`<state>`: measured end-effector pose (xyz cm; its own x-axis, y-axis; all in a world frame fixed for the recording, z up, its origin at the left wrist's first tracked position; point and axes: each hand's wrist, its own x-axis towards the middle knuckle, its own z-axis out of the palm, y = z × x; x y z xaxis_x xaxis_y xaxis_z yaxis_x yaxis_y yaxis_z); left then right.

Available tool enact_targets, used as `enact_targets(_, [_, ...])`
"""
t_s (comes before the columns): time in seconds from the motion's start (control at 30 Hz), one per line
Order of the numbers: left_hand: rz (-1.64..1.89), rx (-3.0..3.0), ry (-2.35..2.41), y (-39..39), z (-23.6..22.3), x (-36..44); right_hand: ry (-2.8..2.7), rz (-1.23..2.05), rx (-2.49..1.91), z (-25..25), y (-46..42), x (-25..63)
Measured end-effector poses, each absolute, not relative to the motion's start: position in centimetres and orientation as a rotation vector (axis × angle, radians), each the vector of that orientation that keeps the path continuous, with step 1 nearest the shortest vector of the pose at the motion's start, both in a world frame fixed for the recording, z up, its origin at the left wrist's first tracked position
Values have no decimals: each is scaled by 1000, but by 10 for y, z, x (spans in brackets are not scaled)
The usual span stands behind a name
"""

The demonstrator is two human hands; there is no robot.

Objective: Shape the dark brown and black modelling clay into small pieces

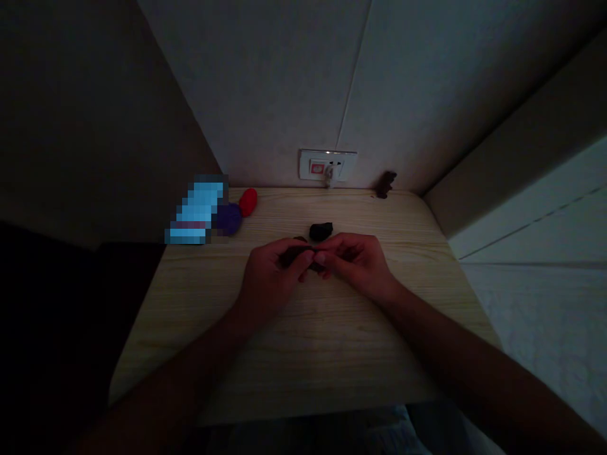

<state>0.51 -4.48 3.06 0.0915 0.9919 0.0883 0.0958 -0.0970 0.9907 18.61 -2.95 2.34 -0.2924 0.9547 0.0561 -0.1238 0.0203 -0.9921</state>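
Note:
Over the middle of a pale wooden tabletop (303,341), my left hand (272,272) is closed on a dark brown piece (291,254) that looks like modelling clay. My right hand (358,262) pinches the same piece from the other side, and the two thumb tips nearly meet on it. Fingers cover much of the piece, so its full shape is hidden. Just beyond the hands lies a black lump (321,231), apart from them. At the back right a small dark brown shaped piece (386,184) stands near the wall.
At the back left are a red rounded lump (248,202), a purple lump (229,219) beside it and a bright pixelated screen (196,212). A wall socket (327,165) with something plugged in sits behind the table. White quilted bedding (540,316) lies to the right. The light is dim.

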Motion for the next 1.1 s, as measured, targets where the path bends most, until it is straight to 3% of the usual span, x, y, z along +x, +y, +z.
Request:
enact_targets(0.3, [1135,1152,1110,-41,30,8,-1312,1252,-1007,24,-26,186])
enact_targets(1.1, [1154,1232,1205,-40,26,5,-1318,1259,-988,13,-24,187])
